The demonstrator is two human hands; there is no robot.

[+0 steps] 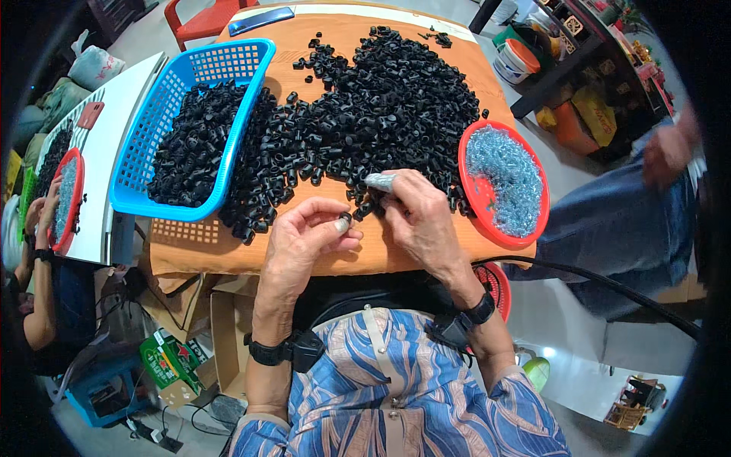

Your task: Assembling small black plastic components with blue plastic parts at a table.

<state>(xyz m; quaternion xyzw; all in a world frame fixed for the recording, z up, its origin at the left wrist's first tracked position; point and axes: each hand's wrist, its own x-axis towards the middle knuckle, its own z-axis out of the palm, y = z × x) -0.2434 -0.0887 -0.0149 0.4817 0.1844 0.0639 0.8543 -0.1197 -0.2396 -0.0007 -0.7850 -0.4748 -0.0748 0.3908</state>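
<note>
My left hand (304, 238) is closed, thumb and fingertips pinching a small black plastic cap (345, 218) just above the table's near part. Close beside it, my right hand (419, 221) reaches to the near edge of a big heap of black plastic caps (403, 99). Its index finger wears a grey wrapping (380, 182). The fingers are bent together; what lies between them is hidden. To the right of that hand is a round red tray (467, 179) holding many small clear plastic pieces (506, 171).
On the left stands a blue basket (126, 171) partly filled with black caps. An orange cloth (293, 57) covers the table. A dark cable (594, 286) runs off at right. One person in jeans (624, 228) is at right; another's hands (47, 206) work at a white table.
</note>
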